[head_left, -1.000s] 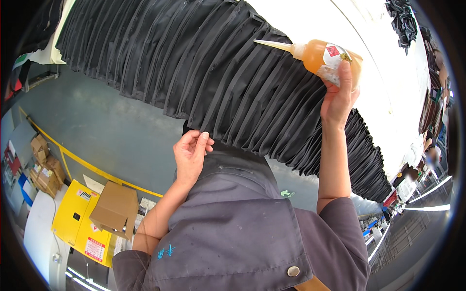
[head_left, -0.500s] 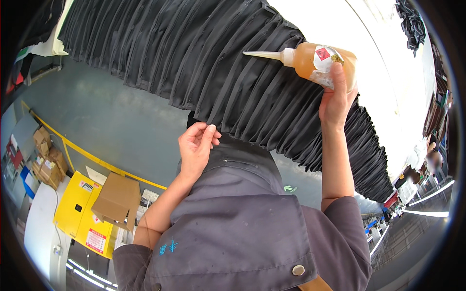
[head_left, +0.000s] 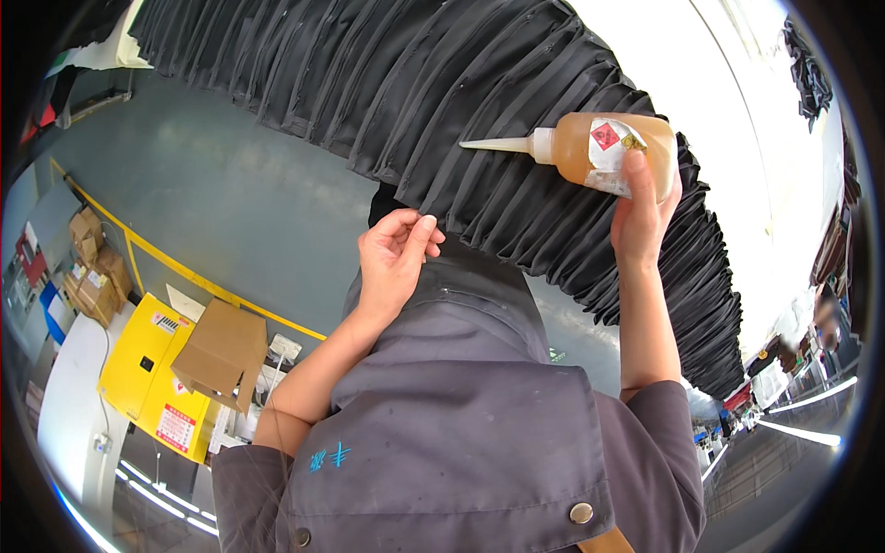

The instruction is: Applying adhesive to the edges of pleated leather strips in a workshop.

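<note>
A long row of overlapping black fabric pieces (head_left: pixel 387 101) fans across the work surface, their edges hanging toward me. My left hand (head_left: pixel 396 263) is closed in a pinch at the near edge of one piece, thumb against the fingers. In my right hand (head_left: pixel 648 207) is a squeeze bottle (head_left: pixel 573 147) of amber liquid, with a white collar and a torn label. It lies nearly level above the fabric, its long pale nozzle (head_left: pixel 496 145) pointing left. The nozzle tip is over the layers; whether it touches them I cannot tell.
The white table (head_left: pixel 719 120) stretches along the right, with a dark fabric bundle (head_left: pixel 807 74) on its far side. At lower left stand a yellow cabinet (head_left: pixel 147 369), an open cardboard box (head_left: pixel 219 355) and more cartons (head_left: pixel 95 290). A yellow line (head_left: pixel 194 276) marks the grey floor.
The view has shifted a little. My left hand appears slightly farther right and higher, still at the fabric edge. The bottle appears lower, its nozzle tip over a different part of the layers.
</note>
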`<control>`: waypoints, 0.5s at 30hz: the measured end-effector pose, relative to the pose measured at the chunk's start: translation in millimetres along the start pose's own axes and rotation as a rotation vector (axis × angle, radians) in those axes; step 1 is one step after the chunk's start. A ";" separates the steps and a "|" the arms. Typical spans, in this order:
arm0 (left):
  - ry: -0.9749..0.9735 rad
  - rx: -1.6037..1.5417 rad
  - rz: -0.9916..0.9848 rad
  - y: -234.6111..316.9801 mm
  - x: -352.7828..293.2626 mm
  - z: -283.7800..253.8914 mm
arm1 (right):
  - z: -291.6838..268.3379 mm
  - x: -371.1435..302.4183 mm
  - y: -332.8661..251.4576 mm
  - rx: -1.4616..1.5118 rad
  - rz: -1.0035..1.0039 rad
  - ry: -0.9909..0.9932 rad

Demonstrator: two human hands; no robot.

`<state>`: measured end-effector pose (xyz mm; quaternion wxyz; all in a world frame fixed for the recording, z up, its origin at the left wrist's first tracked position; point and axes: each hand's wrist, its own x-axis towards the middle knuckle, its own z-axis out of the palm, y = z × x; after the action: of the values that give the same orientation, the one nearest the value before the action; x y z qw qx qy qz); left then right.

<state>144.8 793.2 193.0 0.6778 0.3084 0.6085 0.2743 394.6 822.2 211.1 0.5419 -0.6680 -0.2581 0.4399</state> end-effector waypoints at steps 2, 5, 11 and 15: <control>0.003 -0.007 0.000 0.3 0.0 -0.8 | 1.9 -5.2 0.6 -0.017 0.004 -0.021; -0.003 0.015 0.007 0.4 0.0 -0.2 | 4.7 -14.3 -3.0 -0.038 0.031 -0.050; 0.011 -0.012 0.012 -2.0 -0.3 -0.9 | 10.0 -29.1 3.7 -0.015 0.084 -0.142; 0.007 -0.041 0.013 -3.9 -1.5 -3.4 | 8.3 -33.0 2.1 0.104 0.209 -0.175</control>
<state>141.2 789.8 190.7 0.6800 0.2974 0.6031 0.2923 371.3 798.7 219.1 0.5024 -0.6214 -0.2102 0.5633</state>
